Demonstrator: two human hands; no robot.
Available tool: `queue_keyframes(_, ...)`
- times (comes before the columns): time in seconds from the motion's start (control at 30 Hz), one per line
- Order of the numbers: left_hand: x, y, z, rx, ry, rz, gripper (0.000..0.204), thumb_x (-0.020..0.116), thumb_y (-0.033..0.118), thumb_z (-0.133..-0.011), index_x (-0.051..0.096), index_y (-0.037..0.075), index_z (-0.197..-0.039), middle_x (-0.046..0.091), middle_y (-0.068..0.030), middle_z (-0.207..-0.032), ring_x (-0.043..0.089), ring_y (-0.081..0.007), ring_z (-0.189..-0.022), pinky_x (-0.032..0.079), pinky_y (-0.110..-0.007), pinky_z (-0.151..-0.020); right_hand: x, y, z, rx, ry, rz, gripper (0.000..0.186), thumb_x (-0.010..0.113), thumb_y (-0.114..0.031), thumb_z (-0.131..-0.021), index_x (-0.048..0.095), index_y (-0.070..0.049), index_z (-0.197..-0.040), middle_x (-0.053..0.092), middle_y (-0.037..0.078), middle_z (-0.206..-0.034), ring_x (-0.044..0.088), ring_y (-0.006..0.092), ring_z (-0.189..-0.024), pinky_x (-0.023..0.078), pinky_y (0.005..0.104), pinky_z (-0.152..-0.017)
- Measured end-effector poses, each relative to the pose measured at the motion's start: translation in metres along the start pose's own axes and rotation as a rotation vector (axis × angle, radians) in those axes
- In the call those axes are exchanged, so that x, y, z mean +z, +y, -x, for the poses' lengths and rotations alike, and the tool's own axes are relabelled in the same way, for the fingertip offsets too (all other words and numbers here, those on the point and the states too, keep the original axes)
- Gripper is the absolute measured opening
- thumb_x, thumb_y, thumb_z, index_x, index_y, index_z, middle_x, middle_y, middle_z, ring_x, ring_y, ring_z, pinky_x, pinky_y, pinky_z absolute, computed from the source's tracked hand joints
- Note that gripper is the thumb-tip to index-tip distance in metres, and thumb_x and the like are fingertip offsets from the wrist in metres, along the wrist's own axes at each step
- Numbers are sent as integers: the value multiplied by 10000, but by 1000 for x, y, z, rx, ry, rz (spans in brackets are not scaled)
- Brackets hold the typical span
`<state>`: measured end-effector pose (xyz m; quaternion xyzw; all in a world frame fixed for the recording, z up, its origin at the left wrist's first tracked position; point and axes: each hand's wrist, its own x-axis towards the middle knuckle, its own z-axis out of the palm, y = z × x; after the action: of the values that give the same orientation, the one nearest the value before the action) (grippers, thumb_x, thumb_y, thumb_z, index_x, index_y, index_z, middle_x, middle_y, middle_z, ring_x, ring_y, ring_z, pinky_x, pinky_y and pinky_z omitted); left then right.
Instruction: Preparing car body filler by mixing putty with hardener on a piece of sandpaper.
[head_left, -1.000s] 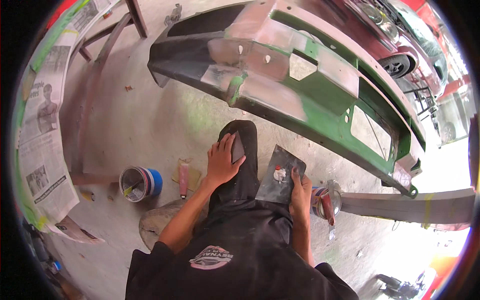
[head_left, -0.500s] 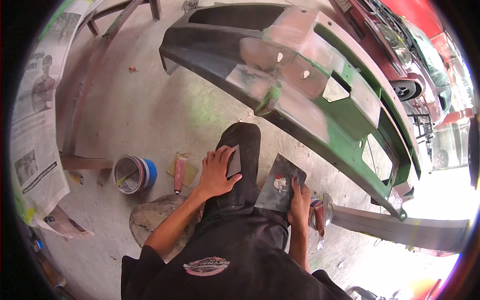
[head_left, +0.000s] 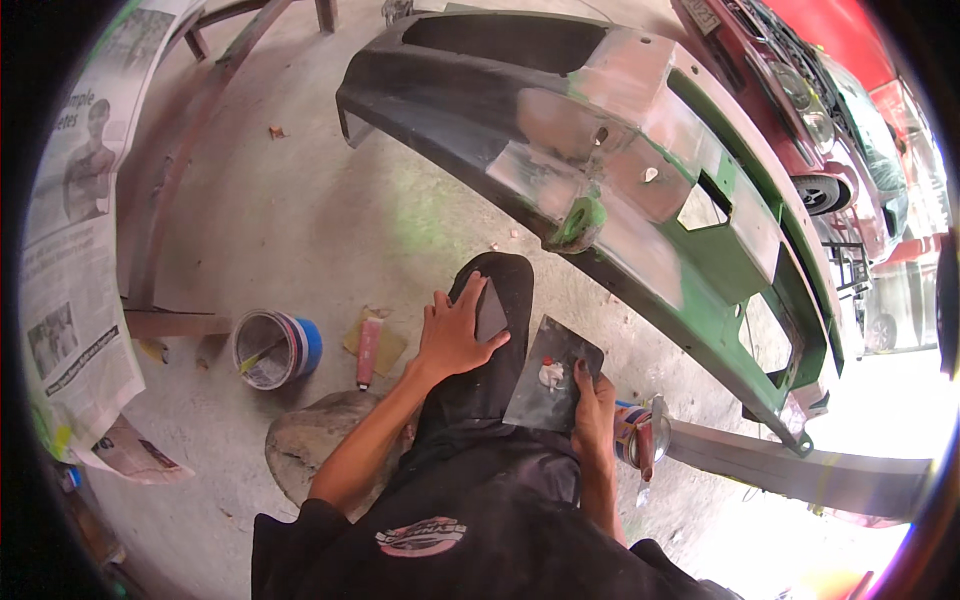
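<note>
left grip (head_left: 455, 335) clamps the small grey spreader (head_left: 490, 310) on your knee; right grip (head_left: 592, 405) holds the mixing board (head_left: 553, 375) (filler dab unmixed). view shifted, hands barely moved; bumper (head_left: 620, 180) just ahead.

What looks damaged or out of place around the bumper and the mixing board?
The bumper lies on the floor, its green paint broken by bare grey-pink patches. A can lies tipped beside the right hand, which holds the board.

the left hand (head_left: 455, 335) is lying palm down with fingers spread, while the right hand (head_left: 592, 410) is gripping with curled fingers, both forearms reaching forward.
</note>
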<state>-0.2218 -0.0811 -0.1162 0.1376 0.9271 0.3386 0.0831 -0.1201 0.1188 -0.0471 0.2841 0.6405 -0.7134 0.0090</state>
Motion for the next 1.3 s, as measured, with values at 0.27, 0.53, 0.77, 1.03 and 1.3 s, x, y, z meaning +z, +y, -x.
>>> queue_keyframes(0.27,-23,-11,34,155,6,15,823,761,408,-759,424,90,-1440,431,-129,-1487,499,-365,-1078,422,-482,-924,0,-4,1,8,42,40,320,572,-296,-998,650,6,-1068,653,13,-983,534,90,-875,436,261,-790)
queue_keyframes(0.53,-50,-30,32,-107,-131,314,688,747,338,-789,502,134,-1399,599,-185,-1278,618,-310,-1044,483,-418,-905,-11,-8,0,19,64,41,360,572,-327,-996,645,22,-1049,636,11,-957,511,96,-880,420,266,-796)
queue_keyframes(0.77,-37,-42,46,26,-334,805,632,680,281,-878,451,25,-1409,560,-153,-1364,566,-284,-1218,462,-383,-990,-10,-6,0,-52,58,114,387,570,-349,-991,646,23,-1059,649,13,-956,532,92,-863,430,259,-776)
queue_keyframes(1.03,-116,-18,43,-349,-463,1200,398,610,119,-889,549,-63,-1238,695,-198,-1059,709,-287,-946,578,-399,-785,-15,-17,0,-147,147,194,379,553,-299,-981,637,64,-1046,669,76,-948,529,148,-884,436,323,-812)
queue_keyframes(1.3,-124,19,44,45,-261,895,206,672,136,-904,702,-42,-1003,714,-75,-877,635,-108,-669,498,-246,-546,-15,-30,10,-163,58,9,397,516,-330,-1014,586,43,-895,534,-39,-766,411,54,-746,371,252,-643)
